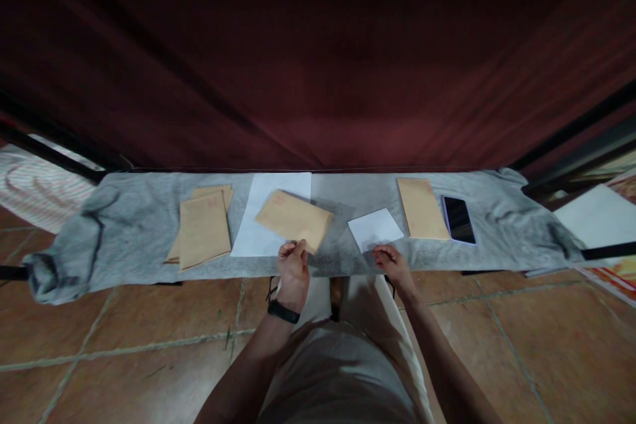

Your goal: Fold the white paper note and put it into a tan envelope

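In the head view, your left hand (293, 271) has its fingers clenched on the near corner of a brown envelope (293, 218). The envelope lies tilted, its far part over a white sheet (258, 228) and its right end over bare grey cloth (134, 225), which covers the worktop.

Your right hand (395, 265) sits at the near edge of the cloth. Its fingers reach the near corner of a small white paper (375, 228); you cannot tell whether they pinch it or only touch it.

There is a bare strip of cloth between the brown envelope and the small white paper.

To the left, a stack of envelopes (203, 228) lies just beside the white sheet. To the right, a single envelope (422, 209) lies with a phone (458, 220) against its right edge.

A dark red curtain (318, 79) closes the far edge. Both cloth ends are bare.
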Action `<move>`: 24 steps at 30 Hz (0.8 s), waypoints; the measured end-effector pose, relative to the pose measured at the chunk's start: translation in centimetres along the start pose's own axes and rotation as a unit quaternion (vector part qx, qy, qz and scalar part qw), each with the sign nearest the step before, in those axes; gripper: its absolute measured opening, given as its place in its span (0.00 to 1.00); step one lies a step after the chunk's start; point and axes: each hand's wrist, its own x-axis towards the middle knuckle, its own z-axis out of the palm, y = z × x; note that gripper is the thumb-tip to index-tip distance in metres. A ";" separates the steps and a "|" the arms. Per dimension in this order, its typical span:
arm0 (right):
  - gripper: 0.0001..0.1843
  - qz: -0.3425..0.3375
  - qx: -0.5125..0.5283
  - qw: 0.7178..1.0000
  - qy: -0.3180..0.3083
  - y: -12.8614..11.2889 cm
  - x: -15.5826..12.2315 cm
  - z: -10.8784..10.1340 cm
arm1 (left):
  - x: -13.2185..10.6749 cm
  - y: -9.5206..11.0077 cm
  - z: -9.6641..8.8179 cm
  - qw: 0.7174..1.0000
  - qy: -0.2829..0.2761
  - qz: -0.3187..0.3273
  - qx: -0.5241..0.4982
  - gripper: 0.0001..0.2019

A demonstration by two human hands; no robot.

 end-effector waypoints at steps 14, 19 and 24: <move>0.20 -0.015 0.049 0.981 -0.188 -2.9 -0.7 12.2 | -2.9 -2.2 -0.6 0.993 0.024 0.089 0.077 0.14; 0.11 -0.033 -0.013 0.989 -0.146 -2.5 0.8 12.6 | -4.0 -1.9 -0.9 0.998 -0.022 0.025 0.050 0.17; 0.09 -0.008 -0.009 0.989 -0.149 -2.9 1.8 11.7 | -5.1 -1.0 -2.5 0.985 -0.113 -0.028 0.124 0.19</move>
